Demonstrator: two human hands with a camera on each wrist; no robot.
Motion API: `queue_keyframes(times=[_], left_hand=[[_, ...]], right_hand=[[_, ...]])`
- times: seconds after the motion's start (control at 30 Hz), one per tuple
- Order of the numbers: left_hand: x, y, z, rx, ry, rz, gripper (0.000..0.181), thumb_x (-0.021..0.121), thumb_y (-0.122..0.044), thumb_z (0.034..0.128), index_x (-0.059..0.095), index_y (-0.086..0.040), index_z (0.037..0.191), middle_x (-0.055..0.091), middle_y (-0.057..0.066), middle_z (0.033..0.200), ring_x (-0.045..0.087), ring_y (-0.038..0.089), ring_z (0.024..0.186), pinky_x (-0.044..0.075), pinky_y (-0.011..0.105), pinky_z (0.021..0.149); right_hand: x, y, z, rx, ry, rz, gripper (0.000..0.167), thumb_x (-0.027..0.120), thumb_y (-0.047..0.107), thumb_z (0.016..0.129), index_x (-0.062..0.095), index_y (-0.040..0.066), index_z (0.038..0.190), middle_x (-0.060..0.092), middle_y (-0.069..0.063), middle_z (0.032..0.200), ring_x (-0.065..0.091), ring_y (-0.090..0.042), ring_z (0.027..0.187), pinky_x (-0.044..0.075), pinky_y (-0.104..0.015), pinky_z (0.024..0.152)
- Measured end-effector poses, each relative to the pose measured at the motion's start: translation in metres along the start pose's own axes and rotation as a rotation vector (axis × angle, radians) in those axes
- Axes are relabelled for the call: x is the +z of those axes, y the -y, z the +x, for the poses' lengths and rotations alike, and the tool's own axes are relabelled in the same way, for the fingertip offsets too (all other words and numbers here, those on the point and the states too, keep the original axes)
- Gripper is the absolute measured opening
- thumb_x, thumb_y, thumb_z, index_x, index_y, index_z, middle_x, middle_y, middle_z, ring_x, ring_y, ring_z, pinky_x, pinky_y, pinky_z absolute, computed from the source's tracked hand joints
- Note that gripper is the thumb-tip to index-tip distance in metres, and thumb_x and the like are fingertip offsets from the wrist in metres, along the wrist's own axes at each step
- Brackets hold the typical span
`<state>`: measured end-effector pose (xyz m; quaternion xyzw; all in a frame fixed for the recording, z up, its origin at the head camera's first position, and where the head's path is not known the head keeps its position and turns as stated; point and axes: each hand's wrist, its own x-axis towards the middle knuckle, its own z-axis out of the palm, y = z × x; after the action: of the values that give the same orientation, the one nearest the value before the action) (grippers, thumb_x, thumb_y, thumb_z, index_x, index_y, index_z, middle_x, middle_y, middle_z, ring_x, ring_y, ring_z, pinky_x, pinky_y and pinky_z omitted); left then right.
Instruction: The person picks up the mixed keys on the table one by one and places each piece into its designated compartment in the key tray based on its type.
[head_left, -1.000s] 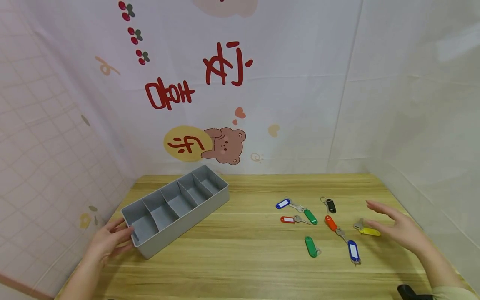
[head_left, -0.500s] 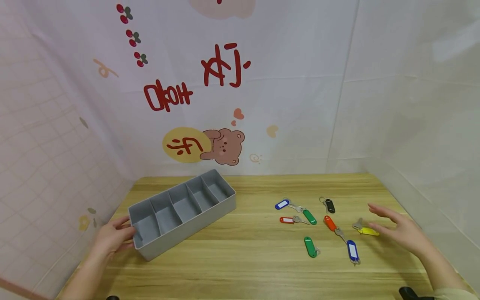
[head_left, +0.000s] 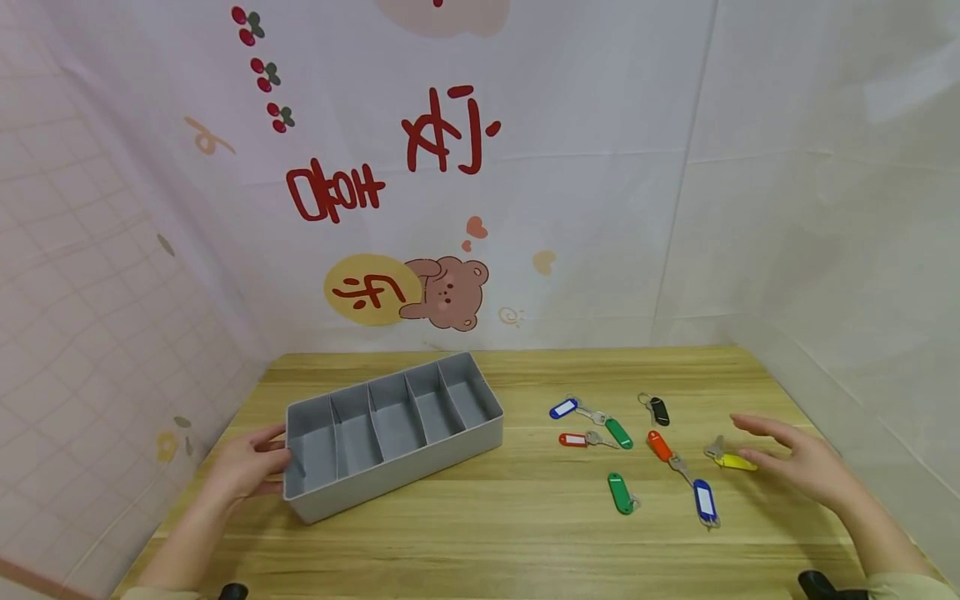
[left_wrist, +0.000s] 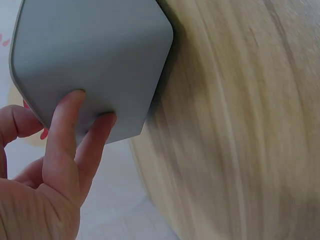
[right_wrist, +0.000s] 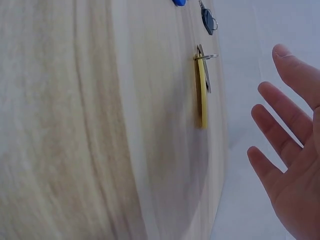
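Observation:
At the left of the table, my left hand (head_left: 251, 465) grips the near-left end of a grey divider box (head_left: 397, 479). In the left wrist view, two fingertips (left_wrist: 70, 107) press the box's outer end wall (left_wrist: 95, 60), while another digit reaches to the rim. The visible compartments hold nothing. My right hand (head_left: 802, 462) hovers above the table at the right, fingers apart and holding nothing. Closest to it lies a key with a yellow tag (head_left: 735, 461), which also shows as a yellow tag (right_wrist: 202, 95) in the right wrist view, apart from the fingers.
Scattered keys lie right of the box: black tag (head_left: 659, 411), orange-red tag (head_left: 660, 447), blue tags (head_left: 705, 500), green tags (head_left: 620, 493) and a red tag (head_left: 573, 440). A printed white cloth (head_left: 585, 208) stands behind the wooden table (head_left: 487, 533).
My left hand has moved the grey box to the right, and its far end has swung toward me, so it lies less slanted. The right hand has barely moved.

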<state>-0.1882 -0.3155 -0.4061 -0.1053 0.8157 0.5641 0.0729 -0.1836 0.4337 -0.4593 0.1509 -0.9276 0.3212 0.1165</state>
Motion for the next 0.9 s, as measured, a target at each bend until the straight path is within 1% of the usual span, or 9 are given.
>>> queue_keyframes(times=[0.1,0.2,0.3,0.47,0.53,0.6,0.7,0.9], left_hand=[[0.005,-0.003,0.001,0.004,0.010,0.011,0.069,0.056,0.001,0.0914,0.024,0.010,0.152,0.039,0.040,0.140,0.066,0.024,0.094,0.060,0.041,0.071],[0.010,-0.006,0.001,0.013,0.015,0.012,0.068,0.057,0.001,0.0909,0.026,0.010,0.151,0.040,0.040,0.139,0.066,0.024,0.093,0.060,0.043,0.071],[0.016,-0.009,0.001,0.033,0.027,0.010,0.067,0.057,0.003,0.0910,0.028,0.010,0.151,0.041,0.040,0.138,0.066,0.027,0.093,0.059,0.045,0.071],[0.024,-0.014,0.003,0.065,0.052,0.027,0.065,0.057,0.003,0.0911,0.030,0.010,0.150,0.043,0.040,0.136,0.066,0.031,0.096,0.059,0.046,0.071],[0.028,-0.017,0.005,0.070,0.062,0.036,0.064,0.057,0.003,0.0910,0.031,0.011,0.149,0.044,0.040,0.136,0.066,0.032,0.098,0.059,0.046,0.072],[0.031,-0.019,0.006,0.075,0.068,0.043,0.064,0.057,0.003,0.0906,0.032,0.011,0.148,0.046,0.040,0.134,0.065,0.033,0.098,0.059,0.046,0.071],[0.037,-0.022,0.007,0.077,0.067,0.063,0.063,0.058,0.003,0.0896,0.034,0.011,0.148,0.048,0.039,0.133,0.066,0.033,0.098,0.059,0.046,0.071],[0.045,-0.025,0.013,0.071,0.072,0.091,0.064,0.060,0.002,0.0880,0.038,0.008,0.148,0.051,0.036,0.133,0.066,0.031,0.096,0.060,0.045,0.068]], right_hand=[[0.000,-0.001,0.000,-0.002,0.015,0.007,0.044,0.072,0.019,0.092,0.062,0.008,0.134,0.061,0.003,0.132,0.030,0.024,0.118,0.023,0.002,0.087],[0.000,-0.002,0.000,0.003,0.021,0.013,0.041,0.073,0.018,0.092,0.064,0.009,0.131,0.063,0.000,0.130,0.031,0.024,0.117,0.025,0.001,0.087],[0.000,-0.006,0.000,-0.005,0.028,0.003,0.040,0.073,0.016,0.092,0.065,0.009,0.130,0.064,0.002,0.129,0.032,0.024,0.116,0.025,0.001,0.086],[0.001,-0.013,0.000,-0.030,0.040,-0.003,0.038,0.073,0.012,0.091,0.066,0.008,0.128,0.064,0.003,0.127,0.033,0.023,0.116,0.027,0.001,0.086],[0.002,-0.015,-0.001,-0.039,0.045,0.001,0.039,0.073,0.010,0.090,0.066,0.007,0.128,0.064,0.004,0.126,0.034,0.022,0.116,0.028,0.000,0.086],[0.002,-0.016,-0.001,-0.044,0.050,-0.001,0.039,0.073,0.009,0.090,0.066,0.008,0.129,0.063,0.008,0.126,0.033,0.022,0.116,0.028,0.000,0.086],[0.003,-0.017,-0.001,-0.054,0.054,0.003,0.040,0.073,0.008,0.090,0.066,0.008,0.129,0.063,0.010,0.126,0.034,0.022,0.116,0.028,0.000,0.086],[0.004,-0.015,0.000,-0.076,0.055,0.003,0.040,0.073,0.006,0.089,0.067,0.009,0.128,0.064,0.004,0.126,0.035,0.021,0.116,0.028,0.000,0.086]])
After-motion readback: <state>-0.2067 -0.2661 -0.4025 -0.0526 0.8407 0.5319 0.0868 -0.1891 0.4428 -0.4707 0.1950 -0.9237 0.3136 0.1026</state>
